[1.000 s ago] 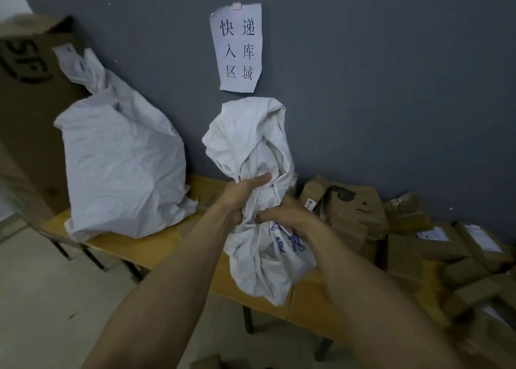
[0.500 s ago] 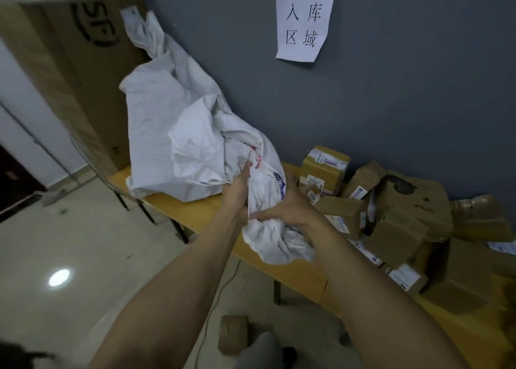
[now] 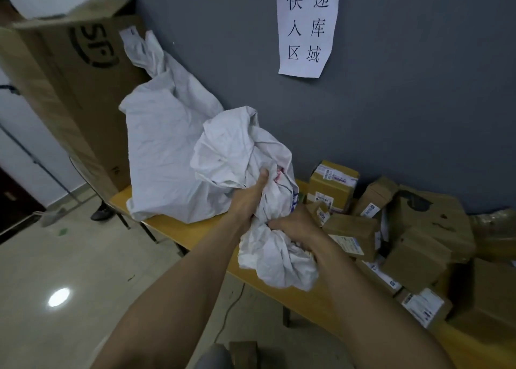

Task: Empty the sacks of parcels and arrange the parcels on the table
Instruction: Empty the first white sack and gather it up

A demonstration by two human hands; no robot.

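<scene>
Head view: the crumpled white sack (image 3: 245,151) is held up over the front edge of the yellow table (image 3: 178,237), bunched between both hands.
Sack against fingers: its gathered middle runs through both grips. A loose puff rises above the left hand and a tail hangs below the right.
Left hand (image 3: 247,204): fingers curled tight round the bunched cloth, with the thumb (image 3: 262,177) lying up along it.
Right hand (image 3: 298,226): fingers (image 3: 276,225) curled into the folds just beside the left hand (their tips are buried in cloth).
Second sack (image 3: 162,151): bulging, standing on the table's left end against the grey wall, just behind the held one.
Parcels (image 3: 349,229): brown boxes heaped on the table to the right.
Surroundings: a paper notice (image 3: 307,25) on the wall and a tall carton (image 3: 69,75) at left.
</scene>
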